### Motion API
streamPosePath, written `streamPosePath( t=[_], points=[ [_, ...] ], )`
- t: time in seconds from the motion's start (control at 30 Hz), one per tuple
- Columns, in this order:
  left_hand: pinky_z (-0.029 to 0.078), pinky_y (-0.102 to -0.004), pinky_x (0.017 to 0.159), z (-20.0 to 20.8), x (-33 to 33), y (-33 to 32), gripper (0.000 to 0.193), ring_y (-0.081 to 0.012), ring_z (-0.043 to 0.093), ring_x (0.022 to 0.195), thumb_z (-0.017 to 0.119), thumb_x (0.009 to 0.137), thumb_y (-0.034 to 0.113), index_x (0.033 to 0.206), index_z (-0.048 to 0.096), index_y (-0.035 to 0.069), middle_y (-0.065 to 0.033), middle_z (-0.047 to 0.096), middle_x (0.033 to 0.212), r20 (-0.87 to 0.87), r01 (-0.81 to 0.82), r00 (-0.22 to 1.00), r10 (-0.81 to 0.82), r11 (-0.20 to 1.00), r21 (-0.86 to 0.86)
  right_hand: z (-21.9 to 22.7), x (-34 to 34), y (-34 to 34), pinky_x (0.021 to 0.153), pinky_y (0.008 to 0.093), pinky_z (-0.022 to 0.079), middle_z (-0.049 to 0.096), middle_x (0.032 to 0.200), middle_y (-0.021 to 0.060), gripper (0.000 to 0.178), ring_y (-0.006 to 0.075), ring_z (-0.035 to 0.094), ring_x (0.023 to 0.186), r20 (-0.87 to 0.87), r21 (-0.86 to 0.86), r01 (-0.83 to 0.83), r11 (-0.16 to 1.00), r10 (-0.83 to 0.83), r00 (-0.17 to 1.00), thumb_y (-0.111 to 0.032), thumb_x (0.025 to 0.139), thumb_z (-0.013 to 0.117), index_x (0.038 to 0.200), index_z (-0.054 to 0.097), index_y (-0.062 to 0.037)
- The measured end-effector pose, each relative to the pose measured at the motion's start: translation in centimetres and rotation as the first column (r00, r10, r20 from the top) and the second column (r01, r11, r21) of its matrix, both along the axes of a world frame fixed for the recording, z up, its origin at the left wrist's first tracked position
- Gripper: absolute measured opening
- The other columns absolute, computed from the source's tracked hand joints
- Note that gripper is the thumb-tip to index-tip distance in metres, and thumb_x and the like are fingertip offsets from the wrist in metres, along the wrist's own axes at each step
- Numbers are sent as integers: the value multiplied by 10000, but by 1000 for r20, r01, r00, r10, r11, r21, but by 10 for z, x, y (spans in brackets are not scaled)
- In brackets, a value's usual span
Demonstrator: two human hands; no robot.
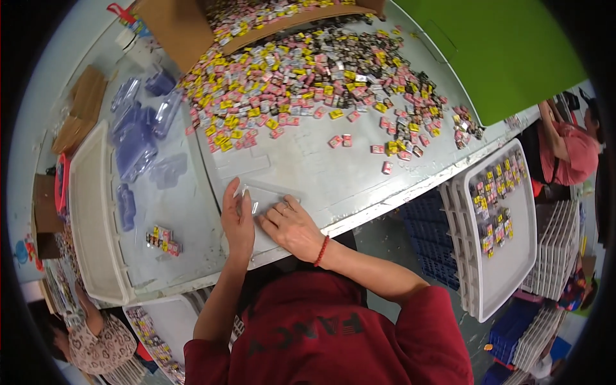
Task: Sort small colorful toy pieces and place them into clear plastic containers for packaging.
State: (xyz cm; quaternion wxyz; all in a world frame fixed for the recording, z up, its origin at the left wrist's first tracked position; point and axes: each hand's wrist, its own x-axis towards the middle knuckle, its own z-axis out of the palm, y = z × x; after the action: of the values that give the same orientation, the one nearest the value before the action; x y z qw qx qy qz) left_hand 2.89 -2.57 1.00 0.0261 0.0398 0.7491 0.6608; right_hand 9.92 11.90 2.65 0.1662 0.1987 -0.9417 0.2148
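A clear, thin plastic tray (273,188) lies tilted between my two hands at the table's near edge. My left hand (238,221) grips its left end, with thumb and fingers on either side. My right hand (292,226) has its fingers curled over the tray's near right side; a red bead bracelet is on that wrist. A second clear plastic piece (247,167) appears to lie flat just beyond. Past it spreads a large heap of small packets (289,83) in pink, yellow and black. Several stray packets (347,140) lie nearer to me.
Clear bluish plastic trays (136,144) are piled on the left, near a small packed cluster (164,240) and a large white tray (96,212). A cardboard box (176,29) and a green board (507,51) stand beyond. Stacked white trays (504,256) are at right; other people work nearby.
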Motion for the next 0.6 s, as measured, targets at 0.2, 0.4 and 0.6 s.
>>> streamPosePath(
  t=[0.2,0.4,0.6],
  points=[
    [342,-394,1048,25,-14,18,320,-329,457,1239,579,869,37,1184,533,2,-173,505,1313,-468,-15,846,-256,865,-501,12,-3,76,897,463,400,566,1071,140,408,342,538,1028,-163,-272,33,962,-80,983,-192,717,709,1064,572,-26],
    [332,-464,1065,22,-7,151,400,-362,389,1296,654,826,167,1194,559,42,-178,454,1367,-413,475,432,-801,592,-651,-19,18,206,1033,500,318,445,1339,252,456,434,378,1260,-38,36,838,544,-837,545,-202,929,518,1317,445,27],
    [347,-469,1056,-10,-45,206,320,-360,429,1275,595,859,152,1160,587,45,-144,509,1337,-399,329,287,-871,481,-813,-46,-16,176,1037,546,297,434,1364,252,468,451,349,1303,-1,-83,764,640,-766,642,-141,889,506,1309,424,50]
  ],
)
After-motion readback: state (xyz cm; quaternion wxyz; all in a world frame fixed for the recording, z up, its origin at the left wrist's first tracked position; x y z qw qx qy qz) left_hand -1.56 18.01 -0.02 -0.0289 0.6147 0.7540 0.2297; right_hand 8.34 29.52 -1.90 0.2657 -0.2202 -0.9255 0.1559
